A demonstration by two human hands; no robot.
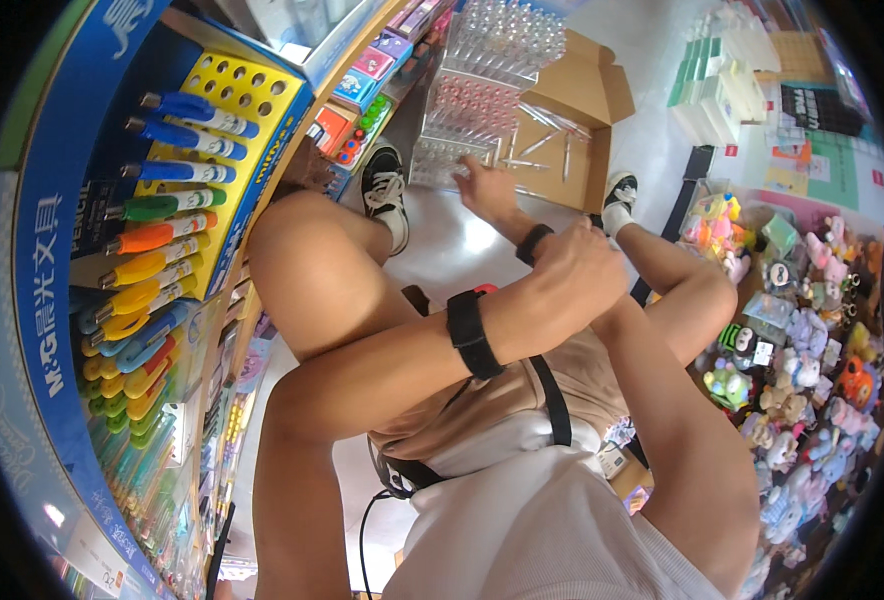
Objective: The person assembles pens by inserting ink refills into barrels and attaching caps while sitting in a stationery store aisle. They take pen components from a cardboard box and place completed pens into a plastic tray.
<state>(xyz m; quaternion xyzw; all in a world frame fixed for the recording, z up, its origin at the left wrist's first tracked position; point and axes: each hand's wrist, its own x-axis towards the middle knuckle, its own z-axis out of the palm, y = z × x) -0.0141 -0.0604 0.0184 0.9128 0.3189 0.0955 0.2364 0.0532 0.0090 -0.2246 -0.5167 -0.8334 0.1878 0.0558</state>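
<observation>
Crouching down, we've got our left hand (577,265) crossed over to the right, resting on our right forearm, fingers curled loosely and holding nothing. Further out, our right hand (484,185) reaches to the clear tray (442,160) of pens on the floor, fingers spread on its edge; can't tell if they pinch anything. Just past it sits an open cardboard box (572,110) with loose pens (540,140) inside.
</observation>
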